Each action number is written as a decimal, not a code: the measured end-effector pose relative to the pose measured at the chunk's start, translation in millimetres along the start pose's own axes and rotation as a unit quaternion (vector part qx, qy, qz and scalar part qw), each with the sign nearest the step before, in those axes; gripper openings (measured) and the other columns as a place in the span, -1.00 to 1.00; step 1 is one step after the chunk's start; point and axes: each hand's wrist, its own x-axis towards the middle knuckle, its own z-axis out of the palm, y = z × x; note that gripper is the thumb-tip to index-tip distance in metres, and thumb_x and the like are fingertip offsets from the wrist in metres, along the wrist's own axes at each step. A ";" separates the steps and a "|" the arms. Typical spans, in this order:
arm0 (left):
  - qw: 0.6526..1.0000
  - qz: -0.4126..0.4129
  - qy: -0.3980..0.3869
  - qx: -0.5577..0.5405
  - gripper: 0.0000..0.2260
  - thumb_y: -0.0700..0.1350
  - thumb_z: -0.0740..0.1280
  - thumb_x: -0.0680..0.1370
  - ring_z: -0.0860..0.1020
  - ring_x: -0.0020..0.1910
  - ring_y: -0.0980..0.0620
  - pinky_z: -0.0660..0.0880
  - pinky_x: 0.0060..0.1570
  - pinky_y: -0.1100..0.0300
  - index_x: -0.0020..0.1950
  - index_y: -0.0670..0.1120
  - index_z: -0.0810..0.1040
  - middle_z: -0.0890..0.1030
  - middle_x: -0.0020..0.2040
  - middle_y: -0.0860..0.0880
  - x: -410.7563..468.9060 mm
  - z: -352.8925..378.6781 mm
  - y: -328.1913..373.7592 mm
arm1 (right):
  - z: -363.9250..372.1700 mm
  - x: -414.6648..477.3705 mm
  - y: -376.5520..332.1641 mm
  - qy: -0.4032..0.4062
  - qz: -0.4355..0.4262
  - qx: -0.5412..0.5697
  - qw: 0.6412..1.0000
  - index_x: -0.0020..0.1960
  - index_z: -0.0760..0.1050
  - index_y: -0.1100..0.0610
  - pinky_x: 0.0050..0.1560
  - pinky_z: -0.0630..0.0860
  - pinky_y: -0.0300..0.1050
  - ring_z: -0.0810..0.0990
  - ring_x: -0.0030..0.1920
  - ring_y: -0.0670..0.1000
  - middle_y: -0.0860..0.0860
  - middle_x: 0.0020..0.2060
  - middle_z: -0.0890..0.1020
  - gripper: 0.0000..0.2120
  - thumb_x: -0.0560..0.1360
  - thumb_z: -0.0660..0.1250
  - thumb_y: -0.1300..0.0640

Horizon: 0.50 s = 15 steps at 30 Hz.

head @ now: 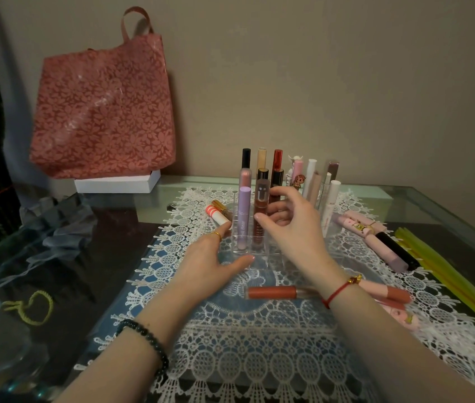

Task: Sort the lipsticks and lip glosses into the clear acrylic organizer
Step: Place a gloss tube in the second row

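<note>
The clear acrylic organizer (255, 254) stands on the lace mat with several lip tubes upright in it, among them a lilac tube (243, 216) and a dark red gloss (261, 216) in front. My left hand (216, 257) rests against the organizer's left front corner, fingers straight. My right hand (291, 225) hovers just right of the dark red gloss with loosely curved fingers, and holds nothing. A terracotta gloss (274, 292) lies on the mat in front. A striped-cap lipstick (219, 216) lies left of the organizer.
More tubes lie at the right: pink ones (358, 225), a black one (396, 250) and peach ones (387, 293). A pink floral bag (102, 112) sits on a white box at the back left. Yellow strips (445, 274) line the right edge. The glass table (56, 271) holds grey cloth.
</note>
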 end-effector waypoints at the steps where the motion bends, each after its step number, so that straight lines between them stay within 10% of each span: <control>1: 1.000 -0.001 0.003 0.001 -0.26 0.21 0.34 0.35 0.38 0.23 0.09 0.34 0.22 0.15 0.43 0.01 0.15 0.41 0.30 0.02 -0.2 -0.1 0.4 | -2.5 -0.2 -1.2 0.003 0.000 -0.004 1.000 0.17 0.39 0.00 -0.31 0.48 -0.45 0.54 -0.23 -0.20 -0.10 -0.18 0.55 -0.60 0.37 0.41 0.16; 10: 0.988 0.098 0.121 -0.005 -0.34 0.29 0.21 0.31 0.31 0.30 0.12 0.27 0.30 0.06 0.36 0.05 0.28 0.39 0.31 0.07 -5.3 -13.5 20.8 | -46.4 2.2 -18.6 0.028 -0.021 0.045 0.998 0.11 0.42 -0.02 -0.23 0.50 -0.43 0.58 -0.22 -0.19 -0.08 -0.16 0.59 -0.63 0.35 0.42 0.14; 15: 0.979 0.197 0.048 0.024 -0.55 0.22 0.25 0.37 0.40 0.15 0.22 0.35 0.21 0.12 0.24 0.19 0.33 0.47 0.15 0.19 -14.0 -13.2 32.4 | -69.0 -10.2 -12.1 -0.061 -0.033 -0.001 0.998 0.03 0.46 -0.06 -0.16 0.54 -0.34 0.58 -0.20 -0.20 -0.10 -0.17 0.60 -0.66 0.31 0.43 0.16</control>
